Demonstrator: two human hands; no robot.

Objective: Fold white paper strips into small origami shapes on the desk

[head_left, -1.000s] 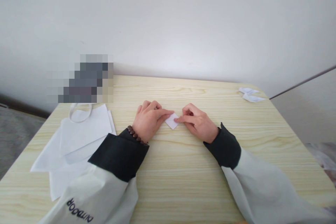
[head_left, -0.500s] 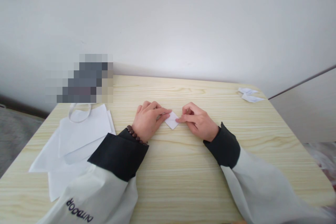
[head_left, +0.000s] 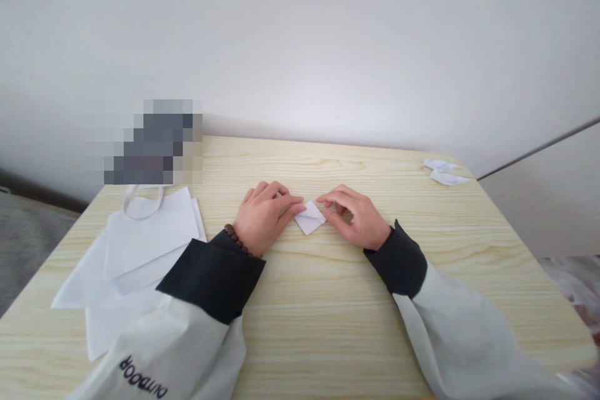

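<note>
A small folded piece of white paper (head_left: 309,222), diamond-shaped with a crease across its middle, lies on the wooden table between my hands. My left hand (head_left: 263,215) pinches its left corner between thumb and index finger. At the right corner, the thumb of my right hand (head_left: 354,215) touches the paper's edge. The right index finger is curved above that corner, apart from the thumb, with the other fingers curled behind.
Several white paper sheets (head_left: 145,237) lie loosely stacked on the left, with a white ring-shaped band (head_left: 157,203) on them. Behind stands a pixelated dark object (head_left: 150,147). Two folded white paper pieces (head_left: 447,177) rest at the table's far right corner. A wall (head_left: 309,44) borders the back.
My right index finger has lifted off the paper and opened away from the thumb. More of the paper's right side and its crease now show. The left hand has barely moved.
</note>
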